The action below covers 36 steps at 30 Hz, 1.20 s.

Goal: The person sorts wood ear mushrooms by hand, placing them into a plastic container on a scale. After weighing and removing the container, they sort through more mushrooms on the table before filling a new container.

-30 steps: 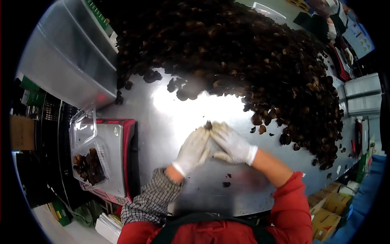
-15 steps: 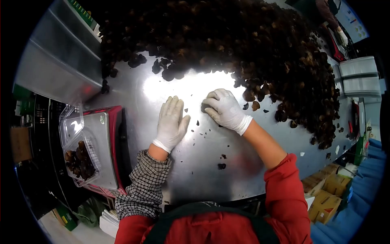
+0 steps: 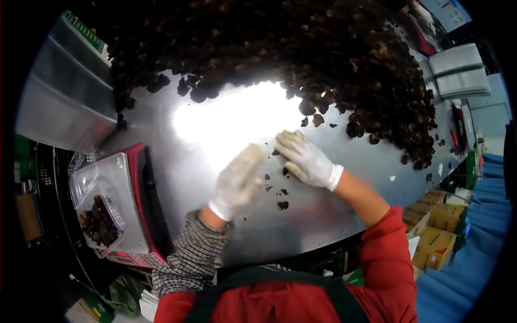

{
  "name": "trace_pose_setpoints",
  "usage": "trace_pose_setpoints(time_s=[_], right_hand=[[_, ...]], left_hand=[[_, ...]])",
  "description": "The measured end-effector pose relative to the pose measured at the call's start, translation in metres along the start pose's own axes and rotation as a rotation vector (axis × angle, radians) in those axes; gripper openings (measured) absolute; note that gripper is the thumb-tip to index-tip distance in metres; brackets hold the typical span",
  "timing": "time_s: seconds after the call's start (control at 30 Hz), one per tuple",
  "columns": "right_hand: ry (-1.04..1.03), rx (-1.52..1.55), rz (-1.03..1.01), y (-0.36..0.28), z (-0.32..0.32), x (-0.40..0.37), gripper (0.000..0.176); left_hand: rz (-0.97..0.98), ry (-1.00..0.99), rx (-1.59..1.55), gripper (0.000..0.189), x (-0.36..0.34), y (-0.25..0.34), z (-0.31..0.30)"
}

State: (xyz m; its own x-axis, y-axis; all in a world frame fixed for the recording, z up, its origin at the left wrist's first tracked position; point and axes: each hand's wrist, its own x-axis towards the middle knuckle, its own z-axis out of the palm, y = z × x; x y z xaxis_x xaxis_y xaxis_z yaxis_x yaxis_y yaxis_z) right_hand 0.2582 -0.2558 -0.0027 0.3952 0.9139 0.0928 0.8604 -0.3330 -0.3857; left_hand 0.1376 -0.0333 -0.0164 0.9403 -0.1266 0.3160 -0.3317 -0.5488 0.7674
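White-gloved right hand (image 3: 308, 160), palm down

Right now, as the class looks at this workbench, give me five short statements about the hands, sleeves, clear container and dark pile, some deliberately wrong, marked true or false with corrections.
1. The left hand and the right hand both wear pale gloves. True.
2. The clear container's lid is shut. False: the lid stands open beside the filled container.
3. The large dark pile lies beyond the hands on the table. True.
4. Both forearms have checked coverings. False: only the left has a checked sleeve; the right has a red sleeve.
5. Small dark scraps lie on the table near the hands. True.
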Motion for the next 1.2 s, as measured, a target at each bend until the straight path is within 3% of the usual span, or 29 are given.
trace_pose_setpoints(time_s=[0.07, 0.13, 0.2, 0.27, 0.33, 0.37, 0.47, 0.53, 0.6, 0.67, 0.8, 0.9, 0.97, 1.07, 1.1, 1.13, 1.2], right_hand=[[0.053, -0.008, -0.012, 0.0, 0.001, -0.008, 0.05], [0.161, -0.025, 0.078, 0.0, -0.007, 0.002, 0.051], [0.17, -0.218, 0.162, 0.013, 0.002, 0.011, 0.048], [0.116, -0.075, 0.104, 0.003, 0.007, -0.013, 0.051], [0.096, 0.108, 0.114, -0.018, -0.004, -0.048, 0.049], [0.152, 0.093, 0.152, -0.015, -0.01, -0.057, 0.048], [0.354, -0.031, 0.326, 0.003, -0.023, -0.057, 0.046], [0.469, -0.126, 0.406, 0.039, -0.017, -0.046, 0.046], [0.37, -0.144, 0.431, 0.053, -0.005, -0.05, 0.044], [0.364, -0.168, 0.259, 0.028, 0.002, -0.062, 0.046], [0.466, 0.038, 0.292, 0.008, -0.006, -0.067, 0.038], [0.509, 0.005, 0.327, 0.043, -0.007, -0.043, 0.036], [0.489, -0.148, 0.298, 0.05, -0.002, -0.032, 0.034], [0.446, -0.02, 0.189, 0.02, -0.006, -0.046, 0.032], [0.358, 0.06, 0.174, 0.006, -0.003, -0.062, 0.048], [0.316, 0.226, 0.253, -0.005, 0.001, -0.076, 0.044], [0.288, 0.356, 0.217, -0.026, -0.005, -0.096, 0.041]], left_hand=[[-0.067, 0.04, 0.277, 0.064, 0.008, -0.01, -0.013], [-0.18, -0.117, 0.459, 0.074, 0.021, -0.018, 0.001], [-0.031, -0.296, 0.494, 0.081, 0.032, 0.003, 0.029], [0.081, -0.37, 0.38, 0.08, 0.029, 0.022, 0.039], [0.07, -0.446, -0.051, 0.075, 0.019, 0.034, 0.031], [0.103, -0.393, -0.085, 0.071, 0.016, 0.041, 0.022], [0.037, -0.234, 0.042, 0.07, 0.011, 0.026, 0.017], [0.04, -0.237, 0.108, 0.074, 0.028, 0.019, 0.02], [0.079, -0.254, 0.173, 0.076, 0.056, 0.018, 0.03], [0.097, -0.302, 0.187, 0.08, 0.082, 0.011, 0.044], [0.081, -0.384, 0.306, 0.086, 0.107, -0.001, 0.07], [0.096, -0.403, 0.386, 0.088, 0.107, 0.0, 0.072], [0.096, -0.414, 0.372, 0.087, 0.107, -0.001, 0.072], [0.154, -0.365, 0.137, 0.077, 0.096, 0.007, 0.069], [0.183, -0.394, 0.077, 0.076, 0.083, 0.014, 0.069], [0.212, -0.421, 0.017, 0.075, 0.066, 0.02, 0.068], [0.169, -0.46, -0.146, 0.071, 0.034, 0.039, 0.055]])
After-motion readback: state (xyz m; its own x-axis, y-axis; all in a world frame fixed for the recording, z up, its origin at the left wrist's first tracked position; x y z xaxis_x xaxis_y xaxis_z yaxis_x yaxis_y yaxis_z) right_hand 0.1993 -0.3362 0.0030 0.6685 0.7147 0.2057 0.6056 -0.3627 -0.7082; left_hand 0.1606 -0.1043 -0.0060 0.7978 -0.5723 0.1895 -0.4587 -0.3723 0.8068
